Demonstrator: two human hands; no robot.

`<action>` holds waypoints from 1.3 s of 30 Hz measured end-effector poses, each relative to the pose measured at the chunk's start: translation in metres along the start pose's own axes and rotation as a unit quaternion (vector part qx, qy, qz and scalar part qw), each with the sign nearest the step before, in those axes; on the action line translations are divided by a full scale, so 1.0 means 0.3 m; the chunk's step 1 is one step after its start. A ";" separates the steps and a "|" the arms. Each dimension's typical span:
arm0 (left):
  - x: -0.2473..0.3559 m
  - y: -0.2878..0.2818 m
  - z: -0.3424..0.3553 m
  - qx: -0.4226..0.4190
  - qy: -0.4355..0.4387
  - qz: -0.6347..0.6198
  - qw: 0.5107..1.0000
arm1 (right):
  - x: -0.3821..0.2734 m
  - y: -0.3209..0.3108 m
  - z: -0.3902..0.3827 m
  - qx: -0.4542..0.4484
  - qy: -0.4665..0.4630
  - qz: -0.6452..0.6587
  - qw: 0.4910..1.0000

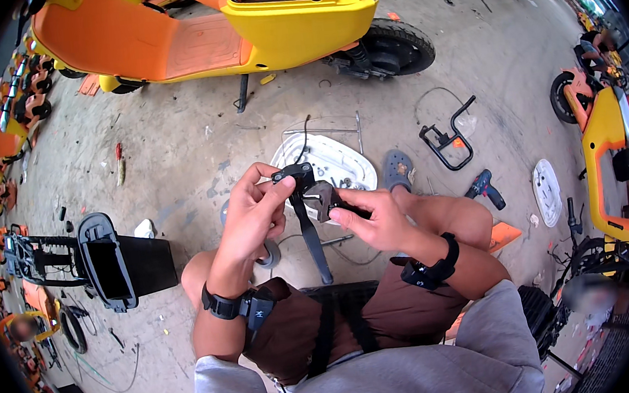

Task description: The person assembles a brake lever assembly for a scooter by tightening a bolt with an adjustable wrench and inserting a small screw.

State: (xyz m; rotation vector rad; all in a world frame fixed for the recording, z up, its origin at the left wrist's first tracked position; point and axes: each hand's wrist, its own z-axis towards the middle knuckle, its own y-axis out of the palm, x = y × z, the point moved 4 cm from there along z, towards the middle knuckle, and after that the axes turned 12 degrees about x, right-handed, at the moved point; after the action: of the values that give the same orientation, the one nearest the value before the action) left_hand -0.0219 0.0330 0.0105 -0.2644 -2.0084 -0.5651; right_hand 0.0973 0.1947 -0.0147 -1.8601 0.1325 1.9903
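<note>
My left hand (252, 206) is closed on a black brake lever (310, 238), pinching it at its clamp end; the long blade hangs down toward my lap. A short black cable (305, 139) sticks up past the clamp. Close to the lever, my right hand (376, 221) is closed around a dark, angular bracket-like piece (324, 199). The piece meets or nearly meets the lever's clamp; whether they touch I cannot tell. Beneath both hands, on the floor, lies a white tray-like cover (362, 164) with several small metal parts in it.
A yellow and orange scooter (300, 33) stands ahead on its stand. To the right lie a black tube frame (449, 156), a cordless drill (486, 189) and a white shell (547, 195). A black bin (148, 263) and a red-tipped tool (119, 157) are at left.
</note>
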 end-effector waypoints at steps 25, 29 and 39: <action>-0.005 0.053 0.005 0.039 0.060 -0.041 0.997 | -0.035 -0.012 -0.010 -0.011 -0.040 0.051 0.998; 0.006 0.074 -0.010 0.035 0.104 -0.025 0.994 | -0.032 -0.023 -0.011 -0.003 -0.029 0.011 1.000; -0.003 0.070 -0.012 0.000 0.131 -0.050 0.990 | 0.023 0.014 -0.025 -0.011 -0.049 0.088 0.995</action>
State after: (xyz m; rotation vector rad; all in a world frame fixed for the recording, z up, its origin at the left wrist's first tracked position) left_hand -0.0101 0.0494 0.0171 -0.0852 -1.7728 -0.6293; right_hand 0.1025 0.1900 -0.0230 -1.8160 0.2544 2.2041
